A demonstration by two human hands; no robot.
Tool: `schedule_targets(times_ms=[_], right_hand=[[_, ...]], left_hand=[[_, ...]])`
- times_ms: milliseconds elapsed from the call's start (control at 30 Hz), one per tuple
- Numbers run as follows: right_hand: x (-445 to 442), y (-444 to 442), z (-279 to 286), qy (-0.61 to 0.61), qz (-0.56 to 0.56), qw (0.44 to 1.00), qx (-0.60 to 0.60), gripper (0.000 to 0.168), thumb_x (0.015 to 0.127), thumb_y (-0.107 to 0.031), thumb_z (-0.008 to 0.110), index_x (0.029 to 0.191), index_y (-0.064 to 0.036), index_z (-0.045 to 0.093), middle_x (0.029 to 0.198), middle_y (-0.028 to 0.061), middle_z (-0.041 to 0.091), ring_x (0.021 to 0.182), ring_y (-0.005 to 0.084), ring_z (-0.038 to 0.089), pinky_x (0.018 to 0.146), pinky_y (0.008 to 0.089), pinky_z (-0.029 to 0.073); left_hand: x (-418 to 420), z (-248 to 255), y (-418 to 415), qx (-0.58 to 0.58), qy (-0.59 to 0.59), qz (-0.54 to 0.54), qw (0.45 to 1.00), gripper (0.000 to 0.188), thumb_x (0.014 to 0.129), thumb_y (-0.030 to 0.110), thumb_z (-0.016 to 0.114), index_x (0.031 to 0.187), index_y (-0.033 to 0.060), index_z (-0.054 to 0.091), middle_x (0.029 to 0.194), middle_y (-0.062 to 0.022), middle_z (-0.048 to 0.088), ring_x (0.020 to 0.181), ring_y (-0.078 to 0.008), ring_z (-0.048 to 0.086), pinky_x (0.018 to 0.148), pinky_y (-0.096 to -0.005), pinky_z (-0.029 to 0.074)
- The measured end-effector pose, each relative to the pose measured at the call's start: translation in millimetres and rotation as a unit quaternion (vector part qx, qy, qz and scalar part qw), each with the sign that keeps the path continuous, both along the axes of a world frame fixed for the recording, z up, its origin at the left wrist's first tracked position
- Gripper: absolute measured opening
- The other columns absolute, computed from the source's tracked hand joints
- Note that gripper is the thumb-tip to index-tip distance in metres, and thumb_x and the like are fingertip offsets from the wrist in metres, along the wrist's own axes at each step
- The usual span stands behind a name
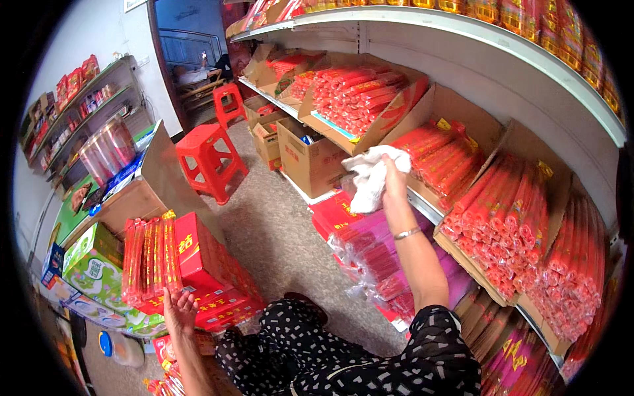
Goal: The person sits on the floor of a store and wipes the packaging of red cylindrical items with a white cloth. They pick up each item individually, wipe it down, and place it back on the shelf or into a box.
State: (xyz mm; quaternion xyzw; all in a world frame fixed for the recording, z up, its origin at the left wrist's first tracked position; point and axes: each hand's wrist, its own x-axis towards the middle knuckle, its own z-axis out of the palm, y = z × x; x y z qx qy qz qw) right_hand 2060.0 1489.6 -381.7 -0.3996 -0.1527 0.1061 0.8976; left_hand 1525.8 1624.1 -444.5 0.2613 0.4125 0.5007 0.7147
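Note:
My right hand is closed on a crumpled white cloth, held at the front edge of the middle shelf. Just behind the cloth, a cardboard box holds red wrapped sticks. To its left, another open carton holds a pile of similar red packets. Low on the left, my left hand is palm up with its fingers apart and nothing in it. Next to its fingertips, red packets with gold writing lie on stacked red boxes.
Two red plastic stools stand in the aisle. Below the shelf are cardboard cartons and purple bundles in clear plastic. Green cartons and a blue-lidded jar are at left. A person reclines beyond the doorway.

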Motion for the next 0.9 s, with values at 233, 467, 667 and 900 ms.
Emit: schedule_targets(times_ms=[233,467,667,900], right_hand=[[77,-22,-25,0.018,-0.009,0.995,0.1,0.032,0.08,-0.026,0.055,0.102,-0.004,0.057,0.095,0.0114,0.06,0.083,0.0252,0.06,0.076,0.0395,0.049],[-50,-38,-21,0.06,0.14,0.988,-0.032,0.043,0.081,-0.037,0.053,0.11,-0.006,0.05,0.099,0.0114,0.057,0.086,0.025,0.059,0.072,0.036,0.05],[-124,-41,-103,0.092,0.389,0.903,-0.159,0.045,0.071,-0.007,0.059,0.113,-0.001,0.046,0.105,0.0112,0.055,0.093,0.0249,0.055,0.08,0.0372,0.047],[-265,-5,-5,-0.277,0.473,0.833,-0.078,0.032,0.074,-0.005,0.056,0.105,-0.001,0.05,0.104,0.014,0.054,0.091,0.0257,0.055,0.08,0.0359,0.045]], left_hand=[[9,-8,17,0.016,-0.029,-0.063,0.998,0.049,0.078,0.048,0.056,0.095,0.0021,0.051,0.091,-0.0132,0.057,0.08,-0.0233,0.056,0.069,-0.0358,0.047],[9,8,9,-0.013,-0.017,-0.012,1.0,0.032,0.081,0.033,0.057,0.095,0.0053,0.052,0.082,-0.0131,0.058,0.072,-0.0221,0.057,0.061,-0.0327,0.049],[4,16,-3,0.036,0.003,-0.057,0.998,0.025,0.084,0.028,0.052,0.095,0.0053,0.052,0.08,-0.0088,0.06,0.067,-0.0145,0.056,0.057,-0.0254,0.046],[27,22,-99,0.151,0.035,-0.054,0.986,0.02,0.087,0.014,0.047,0.098,-0.0023,0.048,0.081,-0.0137,0.06,0.061,-0.0162,0.059,0.052,-0.0266,0.05]])
